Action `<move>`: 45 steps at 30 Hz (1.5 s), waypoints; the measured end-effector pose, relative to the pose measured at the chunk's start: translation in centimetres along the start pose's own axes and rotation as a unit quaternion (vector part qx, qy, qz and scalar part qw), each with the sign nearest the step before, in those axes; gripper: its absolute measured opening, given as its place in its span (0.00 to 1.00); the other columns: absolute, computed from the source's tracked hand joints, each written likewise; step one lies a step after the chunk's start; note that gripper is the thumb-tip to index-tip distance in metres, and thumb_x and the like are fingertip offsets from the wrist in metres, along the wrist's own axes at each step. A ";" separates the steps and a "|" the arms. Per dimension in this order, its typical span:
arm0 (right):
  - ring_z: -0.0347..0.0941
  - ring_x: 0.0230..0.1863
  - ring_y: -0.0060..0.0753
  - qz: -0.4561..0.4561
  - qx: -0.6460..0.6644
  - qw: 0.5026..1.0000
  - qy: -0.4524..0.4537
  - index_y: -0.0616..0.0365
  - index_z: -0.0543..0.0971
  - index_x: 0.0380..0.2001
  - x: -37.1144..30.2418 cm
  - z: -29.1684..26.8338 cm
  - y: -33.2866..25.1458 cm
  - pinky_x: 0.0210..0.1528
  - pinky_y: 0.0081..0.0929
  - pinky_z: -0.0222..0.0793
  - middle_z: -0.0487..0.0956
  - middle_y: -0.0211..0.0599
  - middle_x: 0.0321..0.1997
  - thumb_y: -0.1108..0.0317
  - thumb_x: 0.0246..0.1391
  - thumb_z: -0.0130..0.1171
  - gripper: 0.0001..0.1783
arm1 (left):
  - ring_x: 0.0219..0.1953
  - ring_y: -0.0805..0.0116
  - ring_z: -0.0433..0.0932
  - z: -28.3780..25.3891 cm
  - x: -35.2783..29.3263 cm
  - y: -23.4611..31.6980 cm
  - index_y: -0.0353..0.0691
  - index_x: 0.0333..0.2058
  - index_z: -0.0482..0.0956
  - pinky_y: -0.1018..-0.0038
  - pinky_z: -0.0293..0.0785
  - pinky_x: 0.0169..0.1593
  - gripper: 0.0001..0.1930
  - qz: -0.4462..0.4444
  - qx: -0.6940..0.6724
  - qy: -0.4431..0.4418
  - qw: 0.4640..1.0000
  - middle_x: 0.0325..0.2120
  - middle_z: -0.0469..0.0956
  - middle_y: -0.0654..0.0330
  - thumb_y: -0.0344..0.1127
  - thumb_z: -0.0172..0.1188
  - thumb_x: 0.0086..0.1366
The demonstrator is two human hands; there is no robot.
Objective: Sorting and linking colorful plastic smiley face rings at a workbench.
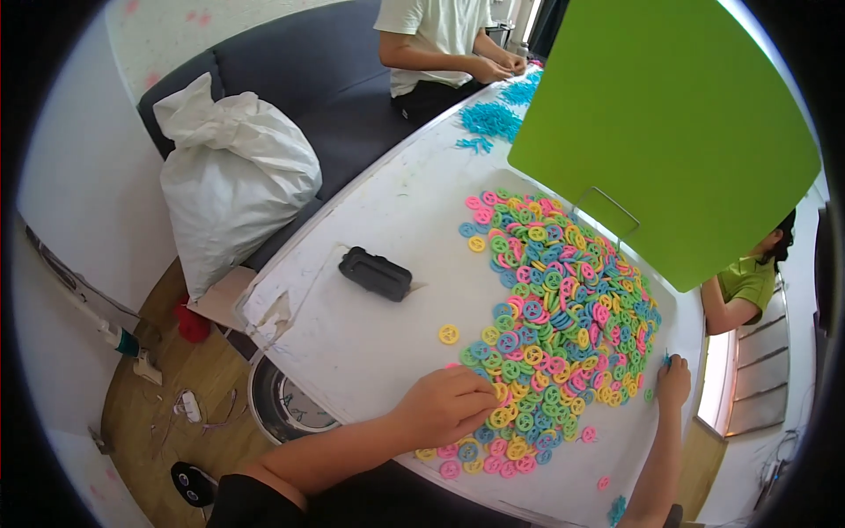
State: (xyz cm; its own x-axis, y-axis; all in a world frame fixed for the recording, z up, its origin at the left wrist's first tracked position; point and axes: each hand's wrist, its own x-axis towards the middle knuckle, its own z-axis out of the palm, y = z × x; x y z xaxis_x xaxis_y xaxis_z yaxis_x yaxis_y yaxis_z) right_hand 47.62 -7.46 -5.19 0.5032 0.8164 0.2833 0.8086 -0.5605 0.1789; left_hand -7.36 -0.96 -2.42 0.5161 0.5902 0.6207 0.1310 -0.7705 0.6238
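A large heap of small plastic wheel-shaped rings in pink, yellow, green and blue covers the middle of the white table. My left hand rests at the heap's near left edge, fingers curled together, fingertips against yellow rings. Whatever lies under those fingers is hidden. To the right of the heap, my right hand is closed in a pinch, with a small blue piece showing at its fingertips. A little teal clump lies by my right forearm.
A black plastic case lies left of the heap. An upright green board stands at the far right. Blue pieces lie near one person's hands; another person sits behind the board. A white sack and metal basin stand left.
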 end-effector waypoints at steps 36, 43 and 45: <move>0.76 0.44 0.50 -0.178 0.399 0.899 0.016 0.62 0.77 0.37 -22.6 -16.7 -14.6 0.49 0.39 0.71 0.80 0.46 0.42 0.83 0.42 0.58 0.15 | 0.45 0.58 0.77 5.8 -1.4 7.9 0.39 0.39 0.78 0.62 0.74 0.46 0.08 0.034 -0.122 -0.167 0.978 0.41 0.76 0.58 0.33 0.63 0.61; 0.76 0.45 0.50 -0.210 0.326 0.921 0.029 0.58 0.79 0.35 -24.7 -13.4 -14.3 0.48 0.45 0.72 0.80 0.43 0.43 0.80 0.37 0.62 0.17 | 0.50 0.62 0.73 7.9 -4.5 8.1 0.39 0.32 0.80 0.66 0.69 0.51 0.08 0.133 0.058 -0.234 0.961 0.40 0.75 0.60 0.36 0.60 0.55; 0.75 0.49 0.50 -0.193 0.363 0.912 0.016 0.55 0.80 0.37 -25.1 -12.8 -15.0 0.57 0.53 0.69 0.80 0.40 0.45 0.80 0.36 0.63 0.19 | 0.52 0.61 0.73 7.7 -4.5 7.9 0.39 0.32 0.81 0.66 0.69 0.52 0.08 0.120 0.090 -0.237 0.960 0.41 0.76 0.60 0.36 0.60 0.56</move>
State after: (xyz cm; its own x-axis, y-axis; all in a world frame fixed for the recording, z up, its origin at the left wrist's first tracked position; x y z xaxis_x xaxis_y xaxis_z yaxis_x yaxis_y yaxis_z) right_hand 18.92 -21.33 -2.98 0.1388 0.9226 0.3598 0.9180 0.0164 -0.3962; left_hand -2.09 -11.56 -3.93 0.8710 0.2473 0.4245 0.0820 -0.9251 0.3707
